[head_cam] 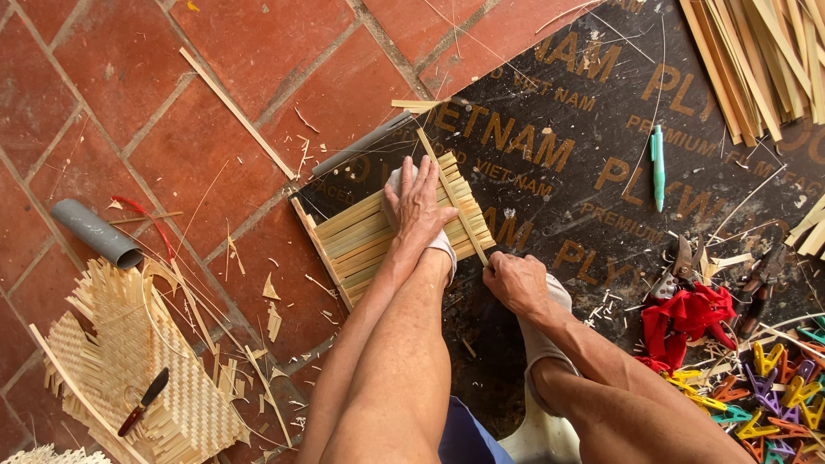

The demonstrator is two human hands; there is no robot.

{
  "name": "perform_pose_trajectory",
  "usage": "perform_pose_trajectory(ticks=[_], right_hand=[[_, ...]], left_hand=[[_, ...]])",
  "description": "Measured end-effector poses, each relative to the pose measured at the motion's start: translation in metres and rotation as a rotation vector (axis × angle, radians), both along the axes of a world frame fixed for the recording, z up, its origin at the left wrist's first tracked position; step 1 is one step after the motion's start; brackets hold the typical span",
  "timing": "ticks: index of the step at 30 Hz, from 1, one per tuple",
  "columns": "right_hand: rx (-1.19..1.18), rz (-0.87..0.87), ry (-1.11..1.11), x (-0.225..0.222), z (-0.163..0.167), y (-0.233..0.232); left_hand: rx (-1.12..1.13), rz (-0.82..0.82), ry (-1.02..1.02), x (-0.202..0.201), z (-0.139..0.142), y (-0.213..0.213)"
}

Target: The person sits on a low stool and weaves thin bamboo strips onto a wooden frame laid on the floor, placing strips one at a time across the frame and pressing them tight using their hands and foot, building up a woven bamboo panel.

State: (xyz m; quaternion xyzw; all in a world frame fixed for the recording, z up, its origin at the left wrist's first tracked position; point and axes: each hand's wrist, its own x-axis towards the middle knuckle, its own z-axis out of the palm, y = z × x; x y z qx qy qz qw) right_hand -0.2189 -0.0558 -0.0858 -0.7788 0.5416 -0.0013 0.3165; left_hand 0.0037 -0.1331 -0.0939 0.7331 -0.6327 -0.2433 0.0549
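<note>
Centrally, left hand [418, 204] presses flat, released, on bamboo mat [361, 232]; right hand [514, 282] grasps a strip [453, 200] crossing it.

The left hand [418, 206] is covering the middle of the woven bamboo panel [391, 228], hiding the weave beneath it. The right hand [514, 282] is closing over the lower end of a bamboo strip [451, 196]; its fingertips are not showing. At one o'clock, the bundle of bamboo strips [756, 60] is running off the top edge. At four o'clock, the coloured clips [773, 391] are being cut by the right edge. At eight o'clock, the woven mat [129, 361] is passing partly out of frame.
</note>
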Motion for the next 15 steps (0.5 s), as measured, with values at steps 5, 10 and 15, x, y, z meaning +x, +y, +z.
perform_pose_trajectory(ticks=[5, 10, 15], right_hand=[[0.031, 0.002, 0.011, 0.000, 0.004, -0.001], [0.041, 0.001, 0.006, 0.001, 0.007, -0.003], [0.055, 0.093, 0.078, -0.001, 0.018, -0.013]], left_hand=[[0.004, -0.006, -0.008, -0.001, -0.002, -0.001], [0.067, -0.013, -0.032, -0.006, 0.003, -0.001], [0.155, -0.055, -0.104, -0.012, 0.005, -0.005]])
